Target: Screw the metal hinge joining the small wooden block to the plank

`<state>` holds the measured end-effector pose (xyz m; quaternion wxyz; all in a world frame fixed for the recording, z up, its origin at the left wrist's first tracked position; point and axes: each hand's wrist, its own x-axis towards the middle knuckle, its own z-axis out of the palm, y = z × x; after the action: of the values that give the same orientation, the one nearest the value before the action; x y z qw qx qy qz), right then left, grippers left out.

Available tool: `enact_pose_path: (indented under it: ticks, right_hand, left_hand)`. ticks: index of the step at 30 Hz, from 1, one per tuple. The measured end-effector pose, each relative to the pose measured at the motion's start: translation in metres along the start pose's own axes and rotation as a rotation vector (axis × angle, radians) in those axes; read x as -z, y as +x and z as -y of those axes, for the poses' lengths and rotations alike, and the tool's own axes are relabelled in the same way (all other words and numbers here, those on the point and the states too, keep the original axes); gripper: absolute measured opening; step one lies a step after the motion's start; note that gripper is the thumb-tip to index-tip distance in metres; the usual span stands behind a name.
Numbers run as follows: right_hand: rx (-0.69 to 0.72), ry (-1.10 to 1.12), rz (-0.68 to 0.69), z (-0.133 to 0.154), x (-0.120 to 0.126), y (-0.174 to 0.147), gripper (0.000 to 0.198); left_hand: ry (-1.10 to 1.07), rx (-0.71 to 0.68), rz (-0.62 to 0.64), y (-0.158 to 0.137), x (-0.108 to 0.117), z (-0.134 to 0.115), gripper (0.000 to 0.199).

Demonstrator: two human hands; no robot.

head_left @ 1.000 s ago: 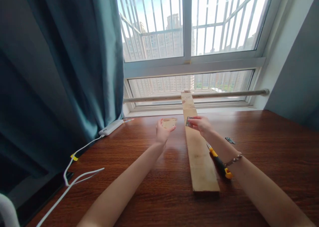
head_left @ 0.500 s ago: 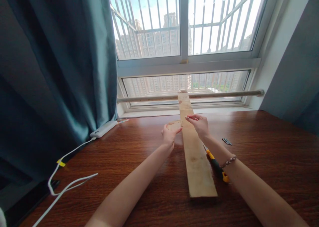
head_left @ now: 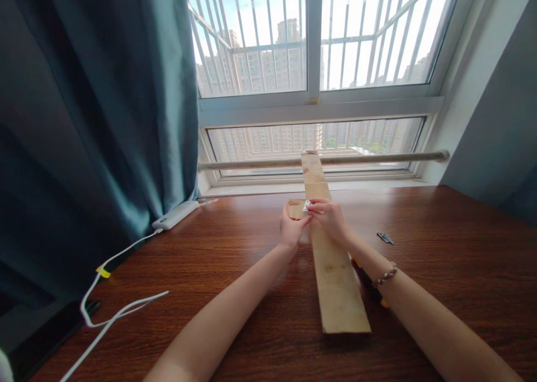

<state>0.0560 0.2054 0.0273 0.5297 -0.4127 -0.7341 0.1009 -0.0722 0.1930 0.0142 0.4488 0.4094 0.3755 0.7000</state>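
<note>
My left hand (head_left: 291, 228) is closed around a small pale wood block (head_left: 297, 209), held just left of the long plank. Between the fingertips of my right hand (head_left: 329, 217) is a small white plate with dark holes (head_left: 307, 205), set against the block's right end. Both hands meet there, and the fingers hide part of the plate and block. Beneath my right hand runs the long wooden plank (head_left: 339, 281), its far end at the window rail. A yellow and black handled tool (head_left: 384, 303) lies mostly hidden under my right forearm.
Several dark screws (head_left: 385, 238) lie on the brown wooden table (head_left: 453, 270) to the right. At the left sit a white power strip (head_left: 175, 215) and a white cable (head_left: 121, 310), beside a blue curtain (head_left: 138, 91). A horizontal rail (head_left: 381, 158) crosses before the window.
My right hand has moved left and brought the white plate against the block. My left hand has turned the block slightly. The tool is now more covered by my forearm.
</note>
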Motion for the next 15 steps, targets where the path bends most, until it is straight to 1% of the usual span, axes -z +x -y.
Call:
enact_pose_path:
  ticks: [2, 3, 5, 7, 9, 11, 13, 15]
  right_hand:
    - [0.014, -0.025, 0.008, -0.002, 0.002, 0.0, 0.017]
    - [0.011, -0.034, 0.009, -0.003, 0.003, 0.0, 0.018]
    - [-0.003, -0.048, 0.015, -0.005, 0.004, 0.0, 0.018]
    - [-0.016, -0.053, 0.029, -0.007, 0.005, -0.001, 0.017]
    - [-0.02, -0.051, 0.047, -0.008, 0.005, -0.001, 0.016]
    - [-0.022, -0.049, 0.053, -0.008, 0.006, -0.001, 0.015]
    - [-0.028, -0.047, 0.044, -0.007, 0.006, -0.001, 0.015]
    - [-0.04, -0.029, 0.033, -0.005, 0.006, -0.001, 0.015]
  left_hand:
    - [-0.13, 0.063, 0.06, 0.0, -0.003, -0.001, 0.047]
    - [-0.204, 0.099, 0.063, 0.0, -0.004, -0.001, 0.042]
    - [-0.335, 0.198, 0.016, 0.001, -0.005, -0.003, 0.034]
    - [-0.414, 0.324, -0.029, 0.001, -0.005, -0.005, 0.029]
    - [-0.455, 0.449, -0.038, 0.0, -0.005, -0.007, 0.025]
    - [-0.475, 0.537, -0.03, -0.002, -0.007, -0.01, 0.021]
    - [-0.485, 0.58, -0.033, -0.003, -0.011, -0.011, 0.017]
    - [-0.497, 0.569, -0.065, -0.004, -0.019, -0.01, 0.013]
